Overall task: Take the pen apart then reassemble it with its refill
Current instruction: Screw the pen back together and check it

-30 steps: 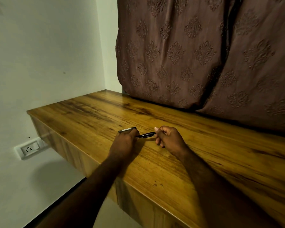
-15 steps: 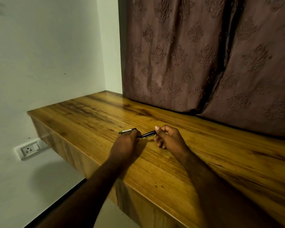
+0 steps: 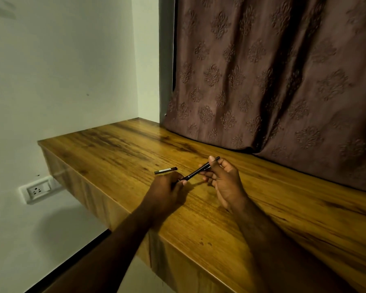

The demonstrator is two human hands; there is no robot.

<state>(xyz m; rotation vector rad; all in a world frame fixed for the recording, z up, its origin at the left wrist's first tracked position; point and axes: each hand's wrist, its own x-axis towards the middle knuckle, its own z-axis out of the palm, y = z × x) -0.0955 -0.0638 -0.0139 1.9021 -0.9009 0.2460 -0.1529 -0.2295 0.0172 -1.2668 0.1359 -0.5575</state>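
A slim black pen (image 3: 199, 170) slants up to the right above the wooden desk (image 3: 114, 153). My right hand (image 3: 224, 180) pinches its upper part between thumb and fingers. My left hand (image 3: 167, 191) grips its lower tip end with closed fingers. A short dark cap with a silver clip (image 3: 165, 170) lies flat on the desk just beyond my left hand, apart from both hands. No refill shows outside the pen.
A brown patterned curtain (image 3: 273, 81) hangs down to the desk's back edge. The desk's left end and front edge drop off to the floor. A white wall socket (image 3: 38, 190) sits below the desk on the left wall.
Both hands lifted the pen off the desk and tilted it up to the right. The cap stayed lying on the desk, and my left hand came away from it.
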